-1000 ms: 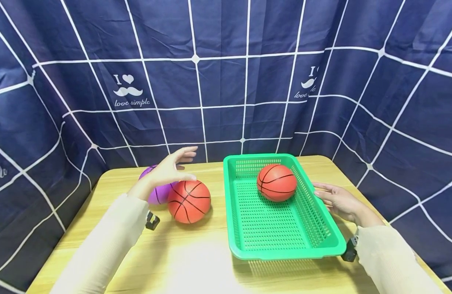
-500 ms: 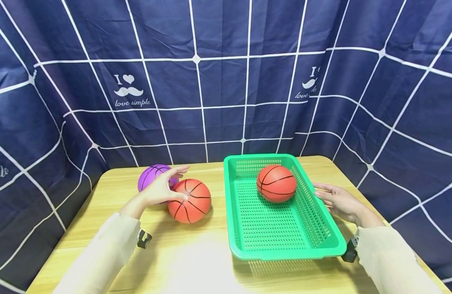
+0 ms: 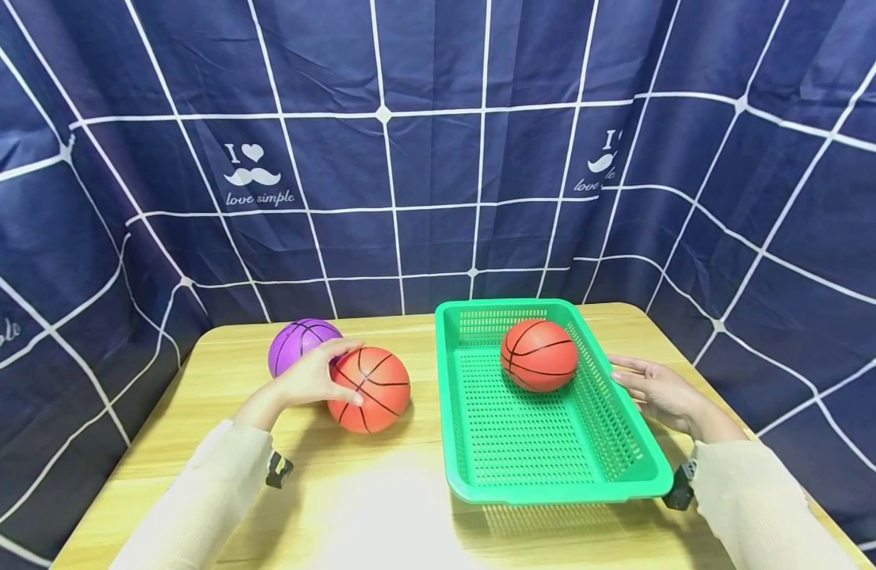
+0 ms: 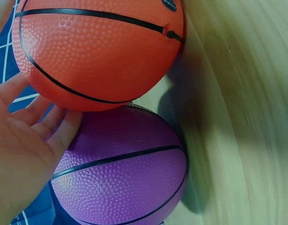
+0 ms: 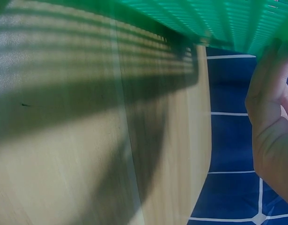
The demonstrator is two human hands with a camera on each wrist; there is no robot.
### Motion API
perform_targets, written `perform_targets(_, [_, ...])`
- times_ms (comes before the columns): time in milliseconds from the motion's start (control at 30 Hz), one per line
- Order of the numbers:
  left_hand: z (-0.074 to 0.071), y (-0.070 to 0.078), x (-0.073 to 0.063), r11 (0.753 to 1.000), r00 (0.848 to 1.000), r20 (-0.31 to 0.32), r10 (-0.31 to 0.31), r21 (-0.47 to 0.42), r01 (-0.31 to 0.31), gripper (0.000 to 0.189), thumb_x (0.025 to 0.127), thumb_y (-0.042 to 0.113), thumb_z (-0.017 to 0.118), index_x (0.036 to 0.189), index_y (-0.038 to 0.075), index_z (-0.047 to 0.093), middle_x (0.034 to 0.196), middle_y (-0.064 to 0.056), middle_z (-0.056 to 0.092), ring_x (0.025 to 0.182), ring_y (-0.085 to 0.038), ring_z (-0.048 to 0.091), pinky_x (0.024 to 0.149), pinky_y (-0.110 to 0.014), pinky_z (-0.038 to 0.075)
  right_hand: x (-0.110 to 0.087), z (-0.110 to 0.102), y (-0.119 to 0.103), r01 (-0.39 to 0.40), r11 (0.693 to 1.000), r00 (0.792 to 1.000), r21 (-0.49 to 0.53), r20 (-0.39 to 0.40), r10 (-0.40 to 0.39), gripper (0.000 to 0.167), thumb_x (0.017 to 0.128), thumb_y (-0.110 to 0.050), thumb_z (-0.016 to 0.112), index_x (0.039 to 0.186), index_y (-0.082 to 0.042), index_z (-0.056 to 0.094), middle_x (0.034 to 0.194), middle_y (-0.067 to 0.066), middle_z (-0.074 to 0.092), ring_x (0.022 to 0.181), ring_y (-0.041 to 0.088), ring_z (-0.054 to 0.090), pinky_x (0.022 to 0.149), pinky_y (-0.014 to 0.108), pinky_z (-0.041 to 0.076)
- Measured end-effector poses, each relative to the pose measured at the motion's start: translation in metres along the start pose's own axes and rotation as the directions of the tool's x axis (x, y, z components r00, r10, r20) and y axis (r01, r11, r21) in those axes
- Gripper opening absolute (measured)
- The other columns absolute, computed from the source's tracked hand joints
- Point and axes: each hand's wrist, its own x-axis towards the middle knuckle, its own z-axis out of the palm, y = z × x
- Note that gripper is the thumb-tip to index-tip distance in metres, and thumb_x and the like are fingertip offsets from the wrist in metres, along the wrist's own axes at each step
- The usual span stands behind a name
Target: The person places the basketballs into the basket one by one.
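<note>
The round orange rubber ball with black lines [image 3: 381, 396] sits on the pale wooden table [image 3: 217, 364], left of the basket. The left hand [image 3: 306, 378] holds it, fingers spread wide, thumb in front and the rest behind, maybe because a ball that fat and round could roll off. Close behind it is a round purple ball with black lines [image 3: 295, 346], right by those fingers, so it could get bumped; I can't tell if the balls touch. Next comes the green plastic basket with holes [image 3: 552, 494]. Its rim makes a low wall between the held ball and a second orange ball [image 3: 539, 355] inside. The right hand [image 3: 666, 394] touches the basket's far right side with loose, nearly straight fingers, holding nothing, perhaps to keep it from sliding. A dark blue cloth curtain with white lines [image 3: 438, 158] hangs all around.
</note>
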Motion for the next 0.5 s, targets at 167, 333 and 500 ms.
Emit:
perform_targets(167, [0.0006, -0.0027, -0.0026, 1.000, 1.000, 0.031, -0.003, 0.030, 0.002, 0.093, 0.059, 0.031, 0.091, 0.134, -0.002, 0.048, 0.127, -0.022, 0.052, 0.116, -0.038, 0.049, 0.093, -0.056, 0.042, -0.0007, 0.0006, -0.0017, -0.018, 1.000, 1.000, -0.018, -0.008, 0.018, 0.058, 0.101, -0.015, 0.047, 0.148, 0.004, 0.018, 0.115, -0.011, 0.062, 0.105, 0.006, 0.058, 0.086, 0.030, 0.050])
perform_targets(333, [0.0015, -0.0053, -0.0035, 1.000, 0.999, 0.052, -0.017, 0.025, 0.016, 0.099, 0.055, 0.033, 0.093, 0.137, 0.002, 0.045, 0.127, -0.020, 0.052, 0.116, -0.036, 0.050, 0.094, -0.055, 0.041, -0.0012, 0.0013, -0.0028, -0.018, 0.999, 1.000, -0.028, -0.012, 0.018, 0.062, 0.101, -0.016, 0.048, 0.148, 0.007, 0.014, 0.115, -0.011, 0.062, 0.105, 0.005, 0.058, 0.086, 0.030, 0.050])
perform_targets(500, [0.0026, -0.0061, -0.0024, 1.000, 0.998, 0.067, 0.003, 0.019, -0.004, 0.101, 0.054, 0.035, 0.093, 0.136, 0.003, 0.044, 0.126, -0.016, 0.054, 0.115, -0.034, 0.051, 0.095, -0.053, 0.041, -0.0001, 0.0008, -0.0006, -0.001, 1.000, 1.000, -0.019, -0.009, 0.001, 0.056, 0.101, -0.014, 0.048, 0.147, 0.003, 0.021, 0.115, -0.010, 0.062, 0.105, 0.006, 0.059, 0.086, 0.030, 0.050])
